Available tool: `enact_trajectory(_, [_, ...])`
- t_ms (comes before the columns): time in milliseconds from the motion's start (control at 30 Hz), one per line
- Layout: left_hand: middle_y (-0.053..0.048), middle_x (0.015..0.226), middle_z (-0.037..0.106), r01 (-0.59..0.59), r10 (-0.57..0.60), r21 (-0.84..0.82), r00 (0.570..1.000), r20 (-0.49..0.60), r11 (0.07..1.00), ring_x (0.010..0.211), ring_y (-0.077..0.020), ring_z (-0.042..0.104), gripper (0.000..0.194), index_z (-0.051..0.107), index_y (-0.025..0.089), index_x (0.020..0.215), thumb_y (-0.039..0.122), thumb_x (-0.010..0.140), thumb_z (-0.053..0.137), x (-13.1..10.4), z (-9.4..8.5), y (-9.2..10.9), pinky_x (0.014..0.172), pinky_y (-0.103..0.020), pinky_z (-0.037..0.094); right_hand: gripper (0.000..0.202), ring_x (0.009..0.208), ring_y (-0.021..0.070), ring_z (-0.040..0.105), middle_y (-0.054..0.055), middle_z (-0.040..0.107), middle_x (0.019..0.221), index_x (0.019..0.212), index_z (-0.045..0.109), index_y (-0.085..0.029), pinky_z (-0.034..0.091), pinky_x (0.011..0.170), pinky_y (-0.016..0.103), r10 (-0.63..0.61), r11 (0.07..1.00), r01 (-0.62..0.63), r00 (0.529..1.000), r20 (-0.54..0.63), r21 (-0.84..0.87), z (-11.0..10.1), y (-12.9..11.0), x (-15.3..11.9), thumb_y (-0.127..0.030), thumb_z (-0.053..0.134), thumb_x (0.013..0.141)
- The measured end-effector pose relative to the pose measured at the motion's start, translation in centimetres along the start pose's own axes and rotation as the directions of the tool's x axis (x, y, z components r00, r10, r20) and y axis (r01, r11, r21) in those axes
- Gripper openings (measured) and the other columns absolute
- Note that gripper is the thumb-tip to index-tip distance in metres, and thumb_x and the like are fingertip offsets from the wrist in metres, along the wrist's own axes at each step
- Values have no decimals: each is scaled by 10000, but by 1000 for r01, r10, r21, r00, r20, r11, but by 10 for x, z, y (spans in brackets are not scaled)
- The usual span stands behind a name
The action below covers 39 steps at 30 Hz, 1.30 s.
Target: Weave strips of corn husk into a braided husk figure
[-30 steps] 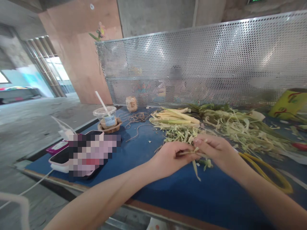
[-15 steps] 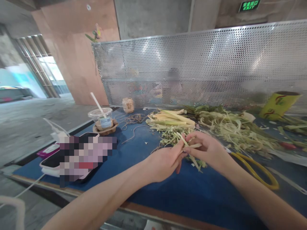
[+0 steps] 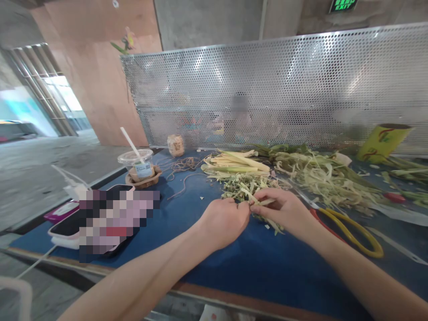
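Near the middle of the blue table [image 3: 187,263], my left hand [image 3: 227,223] is closed, back upward, its fingertips meeting those of my right hand; what it pinches is hidden. My right hand [image 3: 274,207] is closed on a pale green stem [image 3: 268,202] that shows between thumb and fingers. Just behind both hands lies a heap of green plant scraps [image 3: 236,185]. Beyond the heap sits a bundle of pale yellow-green stalks [image 3: 237,162].
Scissors [image 3: 356,232] with yellow and red handles lie right of my right hand, before a pile of husks [image 3: 321,178]. At left are a lidded cup [image 3: 142,167], a phone [image 3: 72,220] and twine [image 3: 183,164]. A perforated metal panel [image 3: 274,89] stands behind.
My left hand has rolled over, its back now upward and its fingers curled in. The red scissor handle has come into view as the camera view shifted slightly.
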<state>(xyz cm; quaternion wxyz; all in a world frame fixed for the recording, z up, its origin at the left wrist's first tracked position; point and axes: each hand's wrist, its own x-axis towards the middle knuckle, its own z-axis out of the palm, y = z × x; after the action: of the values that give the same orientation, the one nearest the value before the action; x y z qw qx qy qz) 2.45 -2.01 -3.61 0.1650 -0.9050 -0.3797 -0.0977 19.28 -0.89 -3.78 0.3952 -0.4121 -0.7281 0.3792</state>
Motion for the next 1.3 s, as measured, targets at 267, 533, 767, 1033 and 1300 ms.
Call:
enact_trajectory(267, [-72,578,599,-55,56,-90,998,15,994,553,-194,587,340,534,130,733,214,869,233,-4,-7,2,554,-305,471,221,379,61,445,-36,532,535,693,578,-166,355,374,197,113,953,-100,993,-31,286,3,2,-3,-347,690,634])
enact_trajectory(533, [-67,596,588,34,-6,-327,996,84,944,571,-167,561,383,532,135,690,246,884,221,-9,-9,4,591,-282,438,250,349,50,420,-49,497,530,690,554,-156,329,348,200,129,959,-130,991,17,252,0,-1,-3,-350,697,624])
enact_trajectory(767, [-14,767,617,196,-246,-834,966,75,515,675,-113,541,254,541,180,945,332,868,352,-12,-17,2,646,-233,414,403,494,84,551,-66,561,623,928,421,-215,430,449,191,69,957,-69,998,13,283,-11,-11,-3,-225,693,631])
enact_trajectory(1033, [-20,666,625,179,-193,-971,970,147,161,620,-105,551,302,595,144,1041,308,822,468,-1,-6,-1,626,-226,428,541,675,172,645,-27,619,672,1096,300,-222,513,665,321,20,979,-39,995,99,200,-7,-6,-8,-223,653,686])
enact_trajectory(1300, [-20,633,667,175,-395,-964,886,243,-203,694,-144,615,210,656,130,817,312,728,597,8,2,-4,736,-266,448,293,856,196,539,58,566,937,1028,511,-264,421,772,364,-672,458,440,740,24,-772,-11,-6,-14,-164,577,760])
